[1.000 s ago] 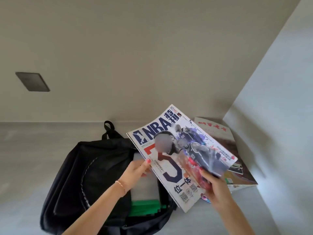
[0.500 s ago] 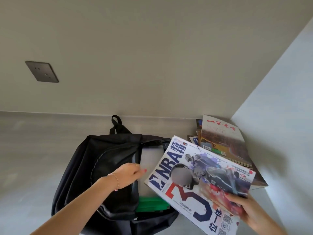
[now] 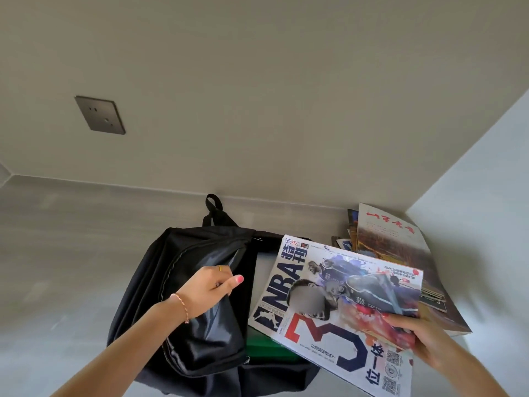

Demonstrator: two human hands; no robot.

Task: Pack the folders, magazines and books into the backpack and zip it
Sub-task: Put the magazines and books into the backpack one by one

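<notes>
A black backpack point(image 3: 183, 253) lies open on the grey surface, with a green folder point(image 3: 263, 346) and something white showing inside. My left hand point(image 3: 211, 287) pinches the edge of the backpack's opened front flap. My right hand point(image 3: 423, 339) grips the lower right edge of an NBA magazine point(image 3: 323, 305), held flat over the right side of the opening. A pile of more magazines point(image 3: 400, 253) lies to the right, against the corner.
A dark wall socket point(image 3: 100, 114) sits on the back wall at the left. A white side wall point(image 3: 481, 196) closes off the right. The grey surface point(image 3: 63, 253) stretches out to the left of the backpack.
My left hand let go of the magazine and took hold of the backpack's flap. My right hand lowered the magazine and turned it flatter, toward the opening.
</notes>
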